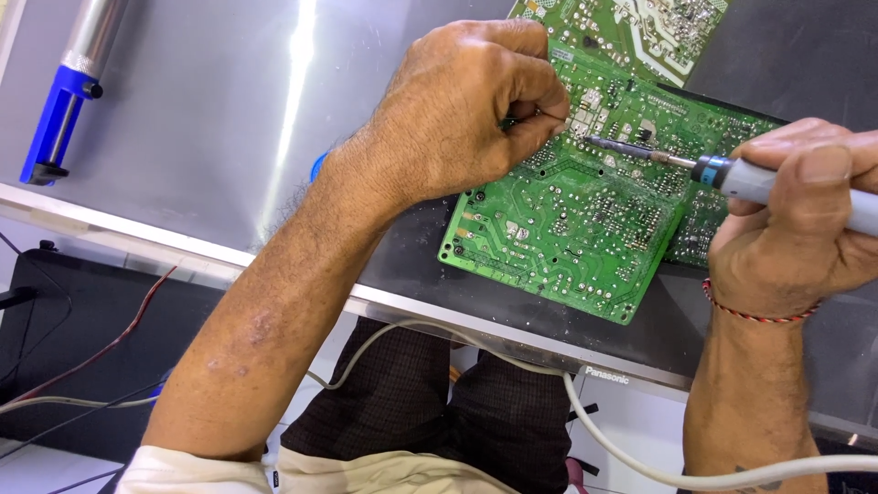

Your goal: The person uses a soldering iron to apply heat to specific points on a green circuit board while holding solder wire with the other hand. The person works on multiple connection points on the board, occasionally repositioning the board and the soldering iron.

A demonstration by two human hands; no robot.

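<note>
The person leans over a green printed circuit board (567,229) lying solder-side up on a dark grey panel with a silver metal edge (412,274). The left hand (457,110) is curled into a loose fist above the board's upper edge, thumb and forefinger pressed together on something very small; what it pinches is too fine to make out. The right hand (796,220) is wrapped around the pale grey handle of a soldering iron with a blue collar (732,174), whose long axis runs nearly level, from the right hand leftward and slightly up. Its dark metal tip (608,144) rests on the board just right of the left fingertips (540,119), so the two hands meet at one spot near the board's top. A white cable (585,416) trails across the lap below. Far left, a blue-and-silver desoldering pump (64,91) lies well apart from both hands. A second green board (640,27) lies beyond.
</note>
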